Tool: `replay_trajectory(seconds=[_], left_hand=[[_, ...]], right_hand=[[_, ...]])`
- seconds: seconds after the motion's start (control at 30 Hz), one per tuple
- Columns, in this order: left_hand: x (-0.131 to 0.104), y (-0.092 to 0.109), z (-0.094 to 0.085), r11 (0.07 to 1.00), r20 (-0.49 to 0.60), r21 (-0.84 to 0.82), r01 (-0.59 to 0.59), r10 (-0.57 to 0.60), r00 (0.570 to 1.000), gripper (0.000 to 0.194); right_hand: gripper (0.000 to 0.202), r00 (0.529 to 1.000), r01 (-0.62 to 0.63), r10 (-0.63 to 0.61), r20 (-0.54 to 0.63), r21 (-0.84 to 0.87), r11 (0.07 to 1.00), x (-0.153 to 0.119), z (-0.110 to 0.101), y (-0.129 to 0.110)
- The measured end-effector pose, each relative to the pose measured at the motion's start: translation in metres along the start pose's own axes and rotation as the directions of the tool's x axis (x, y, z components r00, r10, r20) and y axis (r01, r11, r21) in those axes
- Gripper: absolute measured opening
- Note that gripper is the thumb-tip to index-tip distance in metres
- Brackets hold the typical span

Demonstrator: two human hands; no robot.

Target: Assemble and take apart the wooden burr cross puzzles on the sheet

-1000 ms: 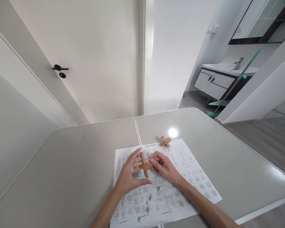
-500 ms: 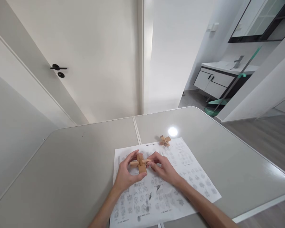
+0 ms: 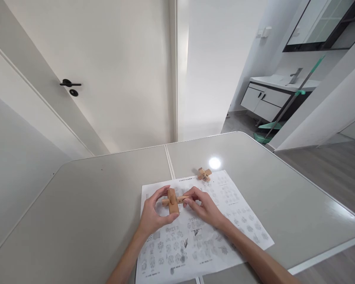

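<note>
A wooden interlocking puzzle (image 3: 172,202) is between my two hands, just over a printed sheet (image 3: 207,244). My left hand (image 3: 154,213) grips its upright block, thumb at the near end and fingers at the far end. Between the thumb and fingers of my right hand (image 3: 204,205) is the end of a wooden puzzle piece (image 3: 181,199) that sticks out of the puzzle's right side. A second wooden puzzle (image 3: 204,174), cross-shaped with a dark mark on it, rests at the sheet's far edge, beyond my right hand.
The grey table (image 3: 91,213) has a seam down its middle and a light edge strip. Beyond it are a closed door (image 3: 121,79) with a black handle, and a white wall. At right, a washbasin cabinet (image 3: 266,98) and a green-handled dustpan (image 3: 263,138) stand past a doorway.
My right hand has drawn the piece further out to the right, so more of it shows. My left hand and the puzzle have shifted slightly left.
</note>
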State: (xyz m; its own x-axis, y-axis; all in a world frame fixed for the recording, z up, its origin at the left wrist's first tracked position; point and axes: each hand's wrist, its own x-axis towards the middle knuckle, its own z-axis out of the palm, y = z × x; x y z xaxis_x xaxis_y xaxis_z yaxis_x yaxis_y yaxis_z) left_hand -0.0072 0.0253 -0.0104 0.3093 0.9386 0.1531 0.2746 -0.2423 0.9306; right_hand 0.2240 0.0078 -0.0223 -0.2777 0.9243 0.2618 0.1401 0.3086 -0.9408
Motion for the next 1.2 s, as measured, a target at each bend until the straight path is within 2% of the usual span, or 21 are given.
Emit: replay_trajectory(seconds=[0.3, 0.4, 0.47, 0.53, 0.6, 0.67, 0.73, 0.87, 0.97, 1.1, 1.2], left_hand=[[-0.002, -0.002, -0.001, 0.998, -0.017, -0.059, -0.003, 0.002, 1.0, 0.069], [0.0, -0.002, -0.006, 0.991, -0.089, -0.132, -0.001, -0.011, 0.996, 0.07], [0.002, -0.003, -0.01, 0.988, -0.181, -0.156, 0.005, -0.034, 0.983, 0.068], [0.005, -0.005, -0.017, 0.996, -0.282, -0.074, 0.046, -0.065, 0.957, 0.065], [0.008, -0.008, -0.023, 0.986, -0.368, 0.109, 0.125, -0.077, 0.927, 0.067], [0.01, -0.012, -0.03, 0.937, -0.408, 0.299, 0.181, -0.046, 0.912, 0.072], [0.012, -0.017, -0.035, 0.887, -0.388, 0.427, 0.174, 0.006, 0.922, 0.073], [0.013, -0.027, -0.044, 0.825, -0.257, 0.56, 0.079, 0.082, 0.963, 0.072], [0.013, -0.035, -0.05, 0.778, -0.195, 0.627, 0.036, 0.113, 0.974, 0.072], [0.013, -0.044, -0.058, 0.723, -0.145, 0.69, 0.031, 0.097, 0.985, 0.073], [0.012, -0.043, -0.059, 0.719, -0.105, 0.695, -0.004, 0.108, 0.989, 0.076]], right_hand=[[0.03, 0.998, -0.02, 0.024, 0.061, -0.074, 0.997, 0.0, -0.001, 0.002], [0.027, 0.995, -0.016, 0.024, 0.094, -0.084, 0.996, -0.001, 0.0, 0.002], [0.027, 0.994, -0.02, 0.029, 0.103, -0.088, 0.996, -0.001, 0.001, 0.002], [0.029, 0.995, -0.036, 0.044, 0.093, -0.082, 0.996, -0.001, 0.002, 0.002], [0.03, 0.997, -0.056, 0.06, 0.058, -0.063, 0.996, 0.0, 0.002, 0.003], [0.032, 0.997, -0.074, 0.075, 0.01, -0.037, 0.997, 0.001, 0.002, 0.003], [0.034, 0.995, -0.093, 0.093, -0.038, 0.004, 0.996, 0.002, 0.002, 0.005], [0.036, 0.986, -0.129, 0.14, -0.092, 0.114, 0.985, 0.005, 0.001, 0.009], [0.038, 0.981, -0.144, 0.162, -0.111, 0.152, 0.978, 0.006, -0.001, 0.011], [0.04, 0.977, -0.155, 0.176, -0.117, 0.17, 0.973, 0.007, -0.002, 0.011], [0.04, 0.978, -0.155, 0.177, -0.109, 0.186, 0.97, 0.007, -0.002, 0.009]])
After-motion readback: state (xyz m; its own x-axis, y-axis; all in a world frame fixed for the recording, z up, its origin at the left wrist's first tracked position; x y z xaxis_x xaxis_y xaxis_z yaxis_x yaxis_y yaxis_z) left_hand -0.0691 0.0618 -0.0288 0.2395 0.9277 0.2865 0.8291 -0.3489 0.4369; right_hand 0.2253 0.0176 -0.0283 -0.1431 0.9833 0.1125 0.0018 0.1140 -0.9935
